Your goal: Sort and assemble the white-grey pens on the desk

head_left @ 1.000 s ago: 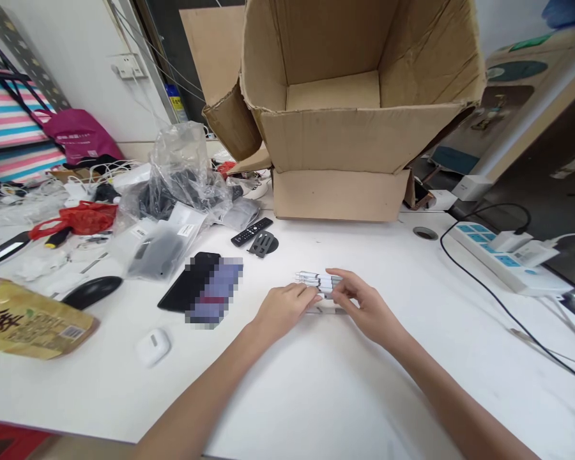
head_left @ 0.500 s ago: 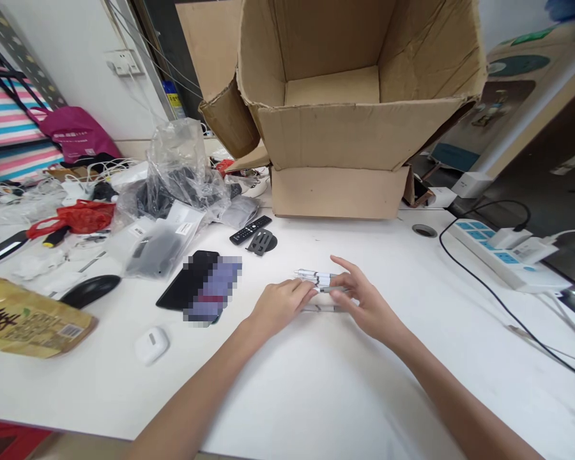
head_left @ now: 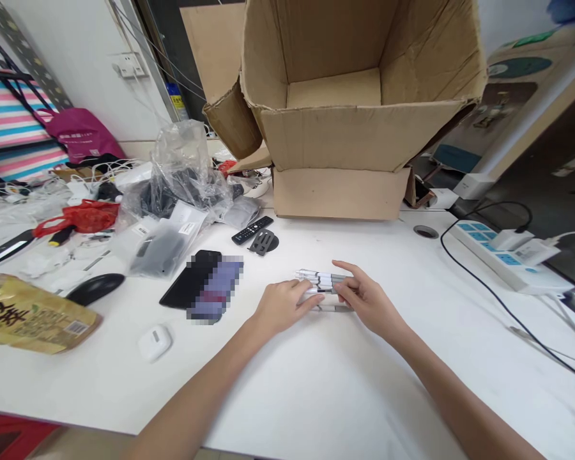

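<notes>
Several white-and-silver pens (head_left: 324, 278) lie side by side on the white table in front of the cardboard box. My left hand (head_left: 283, 308) is closed on the left end of one pen, thumb and fingers around it. At that pen's right end, my right hand (head_left: 364, 299) pinches with thumb and fingertips, its index finger stretched out above. Another pen (head_left: 334, 308) lies just nearer to me, partly under both hands. My fingers cover parts of the pens, so their exact ends are hidden.
Behind the hands stands a large open cardboard box (head_left: 335, 191). A remote (head_left: 252, 230), a phone (head_left: 191, 281) and a white earbud case (head_left: 154, 343) lie to the left, beside a yellow pouch (head_left: 33, 316). A power strip (head_left: 512, 259) and black cable are on the right.
My right fingers have moved in and closed on the pen's right end. My left thumb has shifted slightly lower and right, showing more of the pens. The view has moved slightly.
</notes>
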{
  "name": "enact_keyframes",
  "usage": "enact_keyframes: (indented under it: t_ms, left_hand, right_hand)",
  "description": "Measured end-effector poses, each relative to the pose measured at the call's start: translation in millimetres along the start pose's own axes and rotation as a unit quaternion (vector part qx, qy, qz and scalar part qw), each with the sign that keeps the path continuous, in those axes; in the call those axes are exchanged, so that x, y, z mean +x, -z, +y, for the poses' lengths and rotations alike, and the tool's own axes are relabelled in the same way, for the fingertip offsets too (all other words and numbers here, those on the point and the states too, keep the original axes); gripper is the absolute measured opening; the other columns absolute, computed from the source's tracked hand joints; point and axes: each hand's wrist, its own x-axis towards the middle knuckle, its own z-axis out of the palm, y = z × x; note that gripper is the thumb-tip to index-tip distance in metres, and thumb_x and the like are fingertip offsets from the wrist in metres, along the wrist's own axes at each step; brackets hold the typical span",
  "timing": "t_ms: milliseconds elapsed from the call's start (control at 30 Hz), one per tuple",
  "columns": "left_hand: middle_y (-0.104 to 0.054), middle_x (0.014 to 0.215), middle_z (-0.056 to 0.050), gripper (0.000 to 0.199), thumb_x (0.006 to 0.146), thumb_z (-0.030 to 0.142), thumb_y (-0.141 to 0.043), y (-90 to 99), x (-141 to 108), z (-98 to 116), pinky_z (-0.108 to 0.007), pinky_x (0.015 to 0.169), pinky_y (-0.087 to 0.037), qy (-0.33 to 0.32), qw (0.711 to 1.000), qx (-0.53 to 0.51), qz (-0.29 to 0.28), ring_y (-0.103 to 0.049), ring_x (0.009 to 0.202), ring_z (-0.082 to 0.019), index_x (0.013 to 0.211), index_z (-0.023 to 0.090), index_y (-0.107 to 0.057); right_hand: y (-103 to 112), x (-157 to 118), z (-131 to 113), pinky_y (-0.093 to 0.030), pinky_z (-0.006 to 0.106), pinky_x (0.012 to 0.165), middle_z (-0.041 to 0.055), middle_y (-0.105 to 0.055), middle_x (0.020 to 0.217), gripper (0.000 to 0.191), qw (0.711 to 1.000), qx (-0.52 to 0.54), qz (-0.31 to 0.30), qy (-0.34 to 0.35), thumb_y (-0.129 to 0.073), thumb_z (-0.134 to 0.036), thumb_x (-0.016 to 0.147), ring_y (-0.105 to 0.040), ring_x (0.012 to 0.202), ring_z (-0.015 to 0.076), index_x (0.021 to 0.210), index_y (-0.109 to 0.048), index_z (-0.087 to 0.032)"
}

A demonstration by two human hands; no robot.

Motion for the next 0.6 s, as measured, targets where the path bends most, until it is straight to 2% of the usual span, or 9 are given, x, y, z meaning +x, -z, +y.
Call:
enact_keyframes:
  t_ms: [67,167,367,467,533,600]
  left_hand:
    - [-0.070,0.071,0.002,0.036,0.091,0.053,-0.047,0.7,0.7,-1.5,-0.022,0.055,-0.036,0.030,0.999,-0.013,0.007,-0.063,0.066,-0.013,0.081,0.023,-0.064]
    - [-0.066,0.063,0.004,0.037,0.091,0.051,-0.047,1.5,1.7,-4.7,-0.022,0.055,-0.034,0.061,0.997,-0.033,0.022,-0.059,0.060,-0.012,0.073,0.023,-0.064]
    - [-0.060,0.059,0.004,0.036,0.092,0.047,-0.046,3.7,3.8,-8.6,-0.022,0.055,-0.032,0.067,0.996,-0.045,0.029,-0.054,0.058,-0.012,0.070,0.022,-0.060]
    - [-0.056,0.057,0.004,0.037,0.093,0.045,-0.042,3.9,4.4,-9.6,-0.023,0.055,-0.032,0.077,0.995,-0.047,0.032,-0.052,0.056,-0.012,0.068,0.022,-0.057]
    - [-0.055,0.057,0.004,0.038,0.094,0.045,-0.040,3.7,4.4,-10.2,-0.023,0.055,-0.032,0.083,0.995,-0.052,0.035,-0.051,0.056,-0.012,0.068,0.022,-0.056]
    - [-0.054,0.057,0.005,0.037,0.093,0.045,-0.040,3.5,4.1,-10.2,-0.023,0.056,-0.033,0.085,0.994,-0.056,0.039,-0.051,0.056,-0.012,0.069,0.022,-0.056]
  right_hand:
    - [3.3,0.4,-0.2,-0.047,0.029,0.061,-0.0016,-0.062,0.072,0.052,1.000,-0.017,0.013,0.002,-0.050,-0.048,0.091,-0.057,0.069,0.0166,0.138,-0.043,-0.027]
    - [9.8,0.9,-1.8,-0.046,0.029,0.060,0.0006,-0.064,0.075,0.055,0.999,-0.016,0.030,0.001,-0.053,-0.049,0.090,-0.057,0.071,0.0179,0.138,-0.043,-0.025]
    - [23.9,1.1,-8.1,-0.046,0.032,0.065,-0.0005,-0.061,0.072,0.054,0.998,0.007,0.058,-0.010,-0.052,-0.050,0.090,-0.055,0.069,0.0175,0.137,-0.043,-0.025]
    - [32.4,4.2,-2.5,-0.047,0.032,0.064,-0.0017,-0.059,0.068,0.056,0.996,0.014,0.088,-0.011,-0.053,-0.052,0.088,-0.054,0.064,0.0165,0.136,-0.043,-0.025]
    - [38.7,7.8,7.8,-0.047,0.031,0.065,-0.0003,-0.062,0.072,0.048,0.992,-0.011,0.124,-0.015,-0.054,-0.050,0.087,-0.057,0.068,0.0170,0.127,-0.049,-0.024]
    - [44.3,11.7,22.0,-0.045,0.030,0.063,0.0024,-0.065,0.082,0.030,0.978,-0.092,0.187,-0.028,-0.058,-0.046,0.084,-0.059,0.073,0.0181,0.104,-0.058,-0.024]
